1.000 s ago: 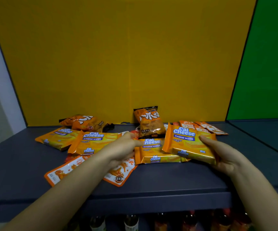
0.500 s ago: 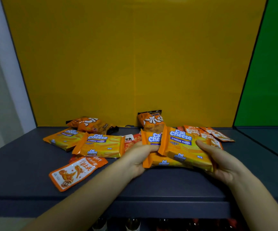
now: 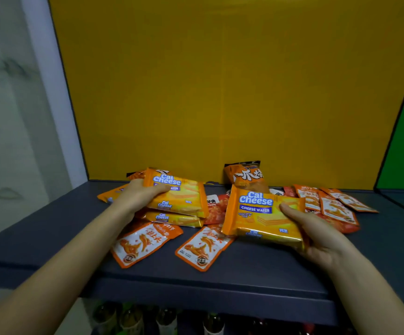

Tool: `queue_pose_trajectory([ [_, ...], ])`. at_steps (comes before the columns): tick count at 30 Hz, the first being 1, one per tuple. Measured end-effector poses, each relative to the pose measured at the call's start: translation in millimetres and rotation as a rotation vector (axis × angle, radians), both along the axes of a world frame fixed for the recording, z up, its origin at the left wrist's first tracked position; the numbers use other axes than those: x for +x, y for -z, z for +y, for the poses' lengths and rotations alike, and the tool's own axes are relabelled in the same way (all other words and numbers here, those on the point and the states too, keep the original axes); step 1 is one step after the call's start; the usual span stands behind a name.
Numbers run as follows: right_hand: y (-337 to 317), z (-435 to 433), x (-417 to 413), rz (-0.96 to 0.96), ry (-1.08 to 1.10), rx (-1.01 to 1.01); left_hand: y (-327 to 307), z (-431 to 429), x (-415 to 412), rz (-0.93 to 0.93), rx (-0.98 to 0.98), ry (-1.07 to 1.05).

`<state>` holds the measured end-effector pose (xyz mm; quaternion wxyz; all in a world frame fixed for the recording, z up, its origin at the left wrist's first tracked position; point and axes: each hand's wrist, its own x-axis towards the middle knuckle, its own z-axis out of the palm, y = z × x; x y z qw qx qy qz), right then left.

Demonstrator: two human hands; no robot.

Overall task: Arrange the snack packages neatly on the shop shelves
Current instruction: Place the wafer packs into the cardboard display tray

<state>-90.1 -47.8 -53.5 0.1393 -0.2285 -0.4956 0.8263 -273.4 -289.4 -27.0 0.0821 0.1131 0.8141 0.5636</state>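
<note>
**Shelf** (image 3: 27, 238), dark grey, with yellow back panel (image 3: 220, 93). Stock is mixed; entries run left to right.

1. **Far-left wafer pack** (image 3: 108, 196): lies flat, mostly hidden behind the left hand.
2. **Left hand** (image 3: 139, 197): fingers and thumb are curled round the left end of the raised wafer pack (image 3: 181, 195). The pack is lifted and tilted, label forward. Held by 1 end, it seems ready to be laid on another.
3. **Lower wafer pack** (image 3: 172, 217): lies flat directly beneath the raised one, probably the base of a stack.
4. **Left sachet** (image 3: 143, 243) and **middle sachet** (image 3: 203, 245): orange and white, flat and skewed near the front edge, not yet sorted.
5. **Red packet** (image 3: 216, 209): sits between the 2 held packs, partly covered.
6. **Chip bag** (image 3: 244, 176): stands upright, leaning on the back panel.
7. **Right wafer pack** (image 3: 261, 213): appears raised, with its lower corner over the middle sachet.
8. **Right hand** (image 3: 317, 235): pinches the right edge of that pack, thumb on top and fingers underneath, which keeps the label readable.
9. **Fanned sachets** (image 3: 336, 209): overlap each other behind the right hand.
10. **Bottles** (image 3: 128, 320): stand on the level below.

Status: grouping by kind looks barely begun, with the wafer packs being gathered first.
</note>
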Motion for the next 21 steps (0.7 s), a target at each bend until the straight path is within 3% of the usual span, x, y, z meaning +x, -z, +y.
queue_pose_trajectory([
  [5, -1, -5, -7, -0.014, 0.008, 0.015, 3, -5, -21, -0.120, -0.173, 0.051],
  [17, -6, -12, -20, -0.031, 0.037, -0.006, 7, -3, -33, -0.249, -0.106, 0.116],
  [21, -10, -20, -38, -0.043, 0.045, 0.090, 5, -2, -29, -0.256, -0.083, 0.114],
])
